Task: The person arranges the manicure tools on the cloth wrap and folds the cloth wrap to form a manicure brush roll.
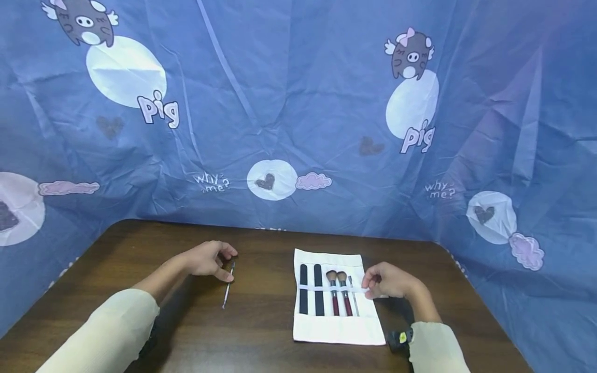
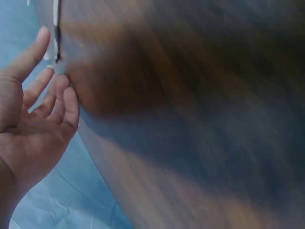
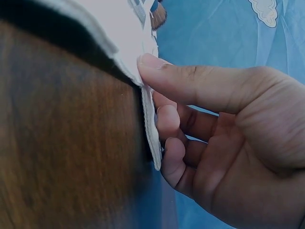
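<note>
A slim metal tool that looks like a cuticle pusher (image 1: 227, 290) lies on the table at the left. My left hand (image 1: 207, 259) is over its far end, thumb and fingers apart; in the left wrist view the tool's dark tip (image 2: 57, 43) shows beyond the fingertips. To the right is a white cloth tool roll (image 1: 338, 330), spread flat. My right hand (image 1: 389, 280) pinches the roll's right edge, its thumb on top of the cloth (image 3: 128, 52) and its fingers curled at the edge. Some of those fingertips are hidden.
Under the roll's pale band sit two black nail files (image 1: 319, 290), two makeup brushes (image 1: 344, 295) with red handles, and a thin metal tool (image 1: 354, 298). The brown wooden table (image 1: 261, 331) meets a blue printed cloth (image 1: 289, 114) at its back edge.
</note>
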The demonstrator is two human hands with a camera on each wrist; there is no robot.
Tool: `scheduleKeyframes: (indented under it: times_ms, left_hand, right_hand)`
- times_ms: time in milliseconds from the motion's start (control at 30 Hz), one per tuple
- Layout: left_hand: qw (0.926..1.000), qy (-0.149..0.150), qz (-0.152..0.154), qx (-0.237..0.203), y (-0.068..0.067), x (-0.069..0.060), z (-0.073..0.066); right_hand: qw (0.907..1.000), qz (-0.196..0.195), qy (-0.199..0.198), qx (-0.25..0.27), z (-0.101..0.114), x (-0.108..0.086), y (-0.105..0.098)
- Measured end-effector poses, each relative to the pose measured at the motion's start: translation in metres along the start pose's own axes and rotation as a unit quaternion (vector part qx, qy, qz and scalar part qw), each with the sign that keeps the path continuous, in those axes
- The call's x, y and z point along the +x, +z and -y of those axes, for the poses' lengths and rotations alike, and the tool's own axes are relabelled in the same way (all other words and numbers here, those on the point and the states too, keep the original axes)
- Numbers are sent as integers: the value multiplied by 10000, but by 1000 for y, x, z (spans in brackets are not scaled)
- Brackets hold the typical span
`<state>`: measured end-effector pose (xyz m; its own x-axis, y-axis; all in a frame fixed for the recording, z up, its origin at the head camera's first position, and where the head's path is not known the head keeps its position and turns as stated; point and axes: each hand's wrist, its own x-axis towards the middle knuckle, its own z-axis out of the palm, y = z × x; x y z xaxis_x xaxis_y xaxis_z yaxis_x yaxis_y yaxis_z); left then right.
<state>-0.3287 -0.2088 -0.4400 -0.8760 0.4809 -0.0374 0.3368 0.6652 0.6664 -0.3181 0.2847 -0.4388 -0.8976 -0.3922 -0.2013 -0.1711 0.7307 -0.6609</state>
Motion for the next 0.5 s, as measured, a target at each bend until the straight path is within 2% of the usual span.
scheduleKeyframes:
  times_ms: [200, 500]
  left_hand:
    - [9999, 90, 58, 32, 2, -4, 4]
    - [9996, 242, 52, 122, 3, -2, 2]
  right_hand:
    - [9999, 78, -115, 47, -2, 0, 0]
    - [10000, 33, 14, -72, -3, 2, 1]
